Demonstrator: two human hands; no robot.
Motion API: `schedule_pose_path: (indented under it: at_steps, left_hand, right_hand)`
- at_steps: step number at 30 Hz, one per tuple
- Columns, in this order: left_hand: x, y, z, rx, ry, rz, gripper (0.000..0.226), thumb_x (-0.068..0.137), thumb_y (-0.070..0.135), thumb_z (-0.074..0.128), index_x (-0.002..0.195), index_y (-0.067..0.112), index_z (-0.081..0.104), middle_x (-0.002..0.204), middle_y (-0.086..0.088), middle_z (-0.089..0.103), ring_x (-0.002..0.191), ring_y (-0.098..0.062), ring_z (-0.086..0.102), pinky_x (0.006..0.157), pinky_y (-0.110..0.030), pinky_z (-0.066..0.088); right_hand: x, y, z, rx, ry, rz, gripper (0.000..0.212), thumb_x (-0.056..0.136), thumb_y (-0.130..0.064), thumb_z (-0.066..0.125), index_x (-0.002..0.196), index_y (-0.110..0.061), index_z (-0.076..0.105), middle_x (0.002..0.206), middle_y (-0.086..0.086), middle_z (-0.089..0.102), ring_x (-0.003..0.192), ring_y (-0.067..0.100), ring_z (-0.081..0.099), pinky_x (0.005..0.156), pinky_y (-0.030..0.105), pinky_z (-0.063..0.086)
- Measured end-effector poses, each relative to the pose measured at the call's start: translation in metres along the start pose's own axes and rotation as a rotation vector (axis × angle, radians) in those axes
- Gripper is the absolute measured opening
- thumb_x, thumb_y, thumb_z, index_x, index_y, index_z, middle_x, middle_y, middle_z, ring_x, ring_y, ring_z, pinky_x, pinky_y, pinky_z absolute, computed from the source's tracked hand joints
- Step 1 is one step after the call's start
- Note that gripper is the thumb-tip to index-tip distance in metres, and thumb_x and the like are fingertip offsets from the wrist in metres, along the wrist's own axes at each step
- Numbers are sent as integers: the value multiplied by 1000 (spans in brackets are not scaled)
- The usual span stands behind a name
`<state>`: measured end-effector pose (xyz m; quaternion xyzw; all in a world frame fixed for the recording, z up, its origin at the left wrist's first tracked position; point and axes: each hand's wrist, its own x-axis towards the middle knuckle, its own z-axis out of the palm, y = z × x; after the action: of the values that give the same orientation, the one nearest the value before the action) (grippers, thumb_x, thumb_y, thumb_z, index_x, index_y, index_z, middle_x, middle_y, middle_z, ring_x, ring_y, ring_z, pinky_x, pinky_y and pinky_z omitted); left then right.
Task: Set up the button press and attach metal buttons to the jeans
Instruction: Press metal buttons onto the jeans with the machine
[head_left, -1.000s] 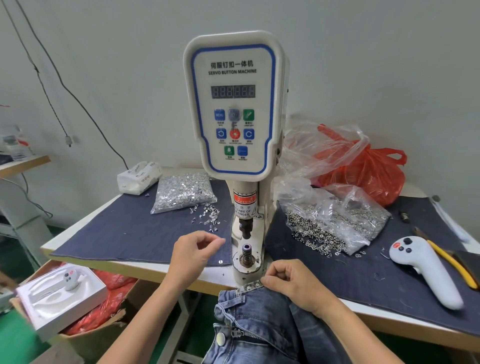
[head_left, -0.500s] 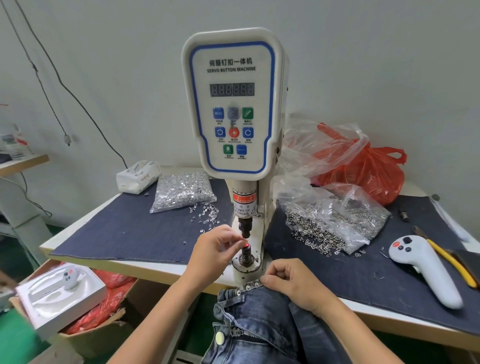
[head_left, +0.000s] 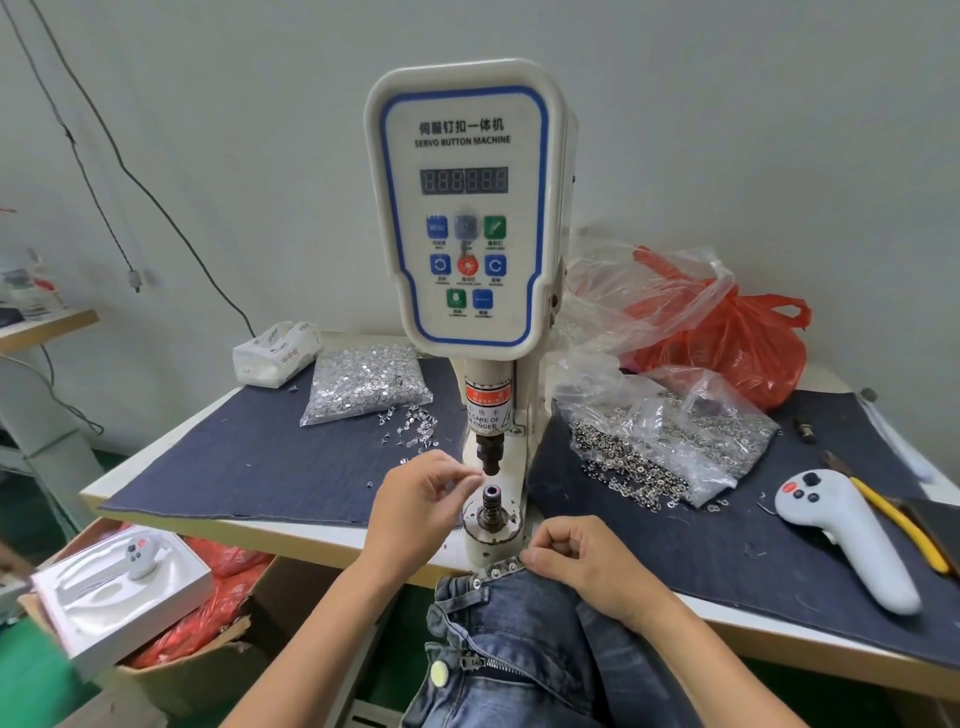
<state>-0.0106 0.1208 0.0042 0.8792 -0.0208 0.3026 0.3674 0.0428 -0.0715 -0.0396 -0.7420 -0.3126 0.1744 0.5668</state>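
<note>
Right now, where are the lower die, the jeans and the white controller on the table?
lower die (head_left: 491, 500): head view, on its ribbed post.
jeans (head_left: 524, 639): head view, on the denim below the waistband.
white controller (head_left: 852, 545): head view, on the middle of its handle.

A single wide-angle view from the person's head looks forward and down, close over the hands: the left hand (head_left: 415, 512) and right hand (head_left: 582, 564) sit low in the middle of the frame. Straight beyond them the button press (head_left: 467, 218) faces the camera, upright and near. The counter (head_left: 270, 525) spreads to either side of the hands, its edges bending with the lens.
</note>
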Motion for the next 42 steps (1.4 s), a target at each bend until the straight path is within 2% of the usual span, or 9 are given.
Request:
schedule_pose_path:
  at_steps: [4, 9, 19, 23, 25, 28, 32, 37, 42]
  left_hand:
    - [-31, 5, 2, -46, 207, 70, 11, 83, 11, 71, 80, 22, 71, 75, 12, 65, 69, -7, 58, 60, -12, 45]
    - [-56, 16, 19, -104, -206, 18, 5, 80, 28, 73, 84, 26, 71, 81, 12, 64, 80, -2, 60, 71, -13, 44]
    - [-58, 19, -1, -385, -558, -218, 23, 85, 35, 65, 72, 18, 59, 61, 8, 49, 57, -10, 39, 54, -23, 29]
    - [-54, 25, -8, -654, -419, -279, 28, 76, 41, 70, 67, 15, 64, 63, -2, 55, 60, -12, 47, 54, -19, 38]
    - [-42, 23, -12, -773, -340, -350, 25, 80, 33, 74, 64, 15, 65, 61, -2, 60, 56, -10, 53, 52, -17, 43]
    - [-25, 19, -14, -787, -339, -436, 23, 77, 31, 68, 62, 13, 66, 60, -5, 64, 53, -11, 58, 50, -19, 46]
    - [-11, 9, -9, -757, -337, -595, 37, 78, 26, 71, 78, -10, 65, 74, -22, 65, 63, -24, 60, 61, -29, 48]
    - [-3, -7, 1, -684, -239, -633, 29, 83, 6, 63, 54, 10, 59, 54, -3, 48, 51, -13, 42, 53, -24, 35]
    - [1, -13, 5, -777, -267, -656, 16, 78, 8, 71, 62, 3, 70, 62, -12, 63, 54, -18, 56, 54, -21, 45]
  right_hand:
    - [-5, -4, -1, 63, -16, -37, 21, 86, -10, 67, 68, -21, 66, 61, -12, 59, 61, -1, 50, 63, 14, 39]
    - [-12, -11, -2, 89, -7, -99, 12, 83, -6, 68, 73, -13, 68, 75, -8, 61, 71, 2, 54, 70, 17, 41]
    - [-29, -34, 0, 255, -72, -65, 18, 72, -2, 76, 62, -16, 72, 79, 0, 70, 75, 11, 62, 73, 21, 49]
    - [-32, -36, 3, 320, -214, 44, 7, 72, -21, 73, 67, -19, 69, 67, -9, 62, 61, 1, 53, 61, 13, 42]
    - [-30, -30, 3, 428, -228, 115, 22, 73, -27, 72, 85, -9, 69, 81, 3, 65, 71, 8, 59, 68, 19, 46]
    - [-19, -27, 0, 586, -65, 155, 35, 85, -32, 66, 95, 1, 70, 95, 18, 69, 85, 24, 66, 78, 32, 53]
    - [3, -34, -3, 505, 180, 213, 45, 67, -35, 73, 86, 6, 71, 81, 18, 71, 70, 23, 68, 65, 26, 54]
    - [21, -30, 1, 434, 285, 277, 11, 72, -12, 75, 72, -2, 76, 72, 14, 71, 58, 16, 66, 53, 16, 50]
    - [29, -25, 1, 442, 340, 278, 23, 80, -9, 69, 86, 13, 69, 78, 19, 65, 67, 21, 59, 57, 21, 47]
